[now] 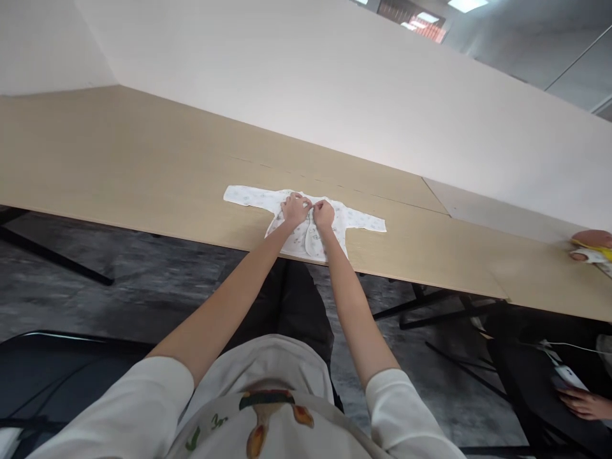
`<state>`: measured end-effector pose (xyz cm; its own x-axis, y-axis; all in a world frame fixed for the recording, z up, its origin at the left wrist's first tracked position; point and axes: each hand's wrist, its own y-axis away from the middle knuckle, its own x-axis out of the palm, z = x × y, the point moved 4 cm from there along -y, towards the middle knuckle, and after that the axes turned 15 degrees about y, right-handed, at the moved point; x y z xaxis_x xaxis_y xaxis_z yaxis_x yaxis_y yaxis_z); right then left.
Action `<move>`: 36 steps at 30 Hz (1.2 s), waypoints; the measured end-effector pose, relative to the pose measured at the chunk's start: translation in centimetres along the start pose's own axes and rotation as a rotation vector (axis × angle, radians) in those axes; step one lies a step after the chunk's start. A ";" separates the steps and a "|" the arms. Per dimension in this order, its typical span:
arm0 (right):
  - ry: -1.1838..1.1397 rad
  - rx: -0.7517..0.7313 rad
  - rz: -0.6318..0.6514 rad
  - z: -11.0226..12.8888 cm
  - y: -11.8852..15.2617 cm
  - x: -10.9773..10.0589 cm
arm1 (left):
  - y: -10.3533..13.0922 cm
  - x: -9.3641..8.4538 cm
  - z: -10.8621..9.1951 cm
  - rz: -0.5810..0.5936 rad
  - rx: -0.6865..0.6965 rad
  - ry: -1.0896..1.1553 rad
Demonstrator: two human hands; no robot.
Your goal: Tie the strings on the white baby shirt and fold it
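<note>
Little shirt (296,241): lying flat on the long table (119,146), with both sleeves (248,196) spread wide and the bottom hem right by the near edge.
Left hand (296,207): pinching cloth with the fingertips, up near the neck.
Right hand (324,213): curled and pinching the front too, just beside the left hand; too small to tell if on a tie or a snap.
Front flap (313,245): could end up crooked if pulled harder on one side.
Pinch: could slip, because of such a tiny hold on soft cloth.
Hem: could slide over the edge if tugged down.
Sleeves: could get wrinkly if bumped or dragged.
Table: pale, smooth, woody-looking, with a doll-like toy (591,240) at the far right.
Wall (335,83): plain, white, behind the table.
Floor (157,312): dark gray and streaky, with a black chair (62,363) at left.
Lower right: another person's hand (588,403) by a small white gadget (571,376).
Ceiling lights (468,5): bright, up past the wall.
</note>
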<state>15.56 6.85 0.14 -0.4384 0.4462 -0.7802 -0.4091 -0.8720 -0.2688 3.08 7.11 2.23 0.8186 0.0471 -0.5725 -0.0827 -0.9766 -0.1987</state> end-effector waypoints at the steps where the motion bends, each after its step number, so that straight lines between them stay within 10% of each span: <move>1: -0.041 -0.002 -0.007 -0.1 0.0 0.0 | 0.0 0.0 0.0 -0.001 0.012 0.006; 24: -0.241 0.099 -0.131 -0.6 0.5 -1.7 | 0.2 -0.7 0.6 0.147 0.121 -0.032; 29: -0.272 0.170 -0.002 -0.4 0.2 -1.9 | 1.8 -0.6 0.9 0.153 0.232 -0.114; 36: -0.090 -0.106 0.122 -0.1 3.5 -2.8 | 2.2 -0.8 0.8 0.145 0.270 -0.075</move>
<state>15.44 2.58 1.31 -0.5513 0.3480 -0.7582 -0.2639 -0.9349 -0.2373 1.78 5.10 1.64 0.7440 -0.0630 -0.6652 -0.3514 -0.8836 -0.3094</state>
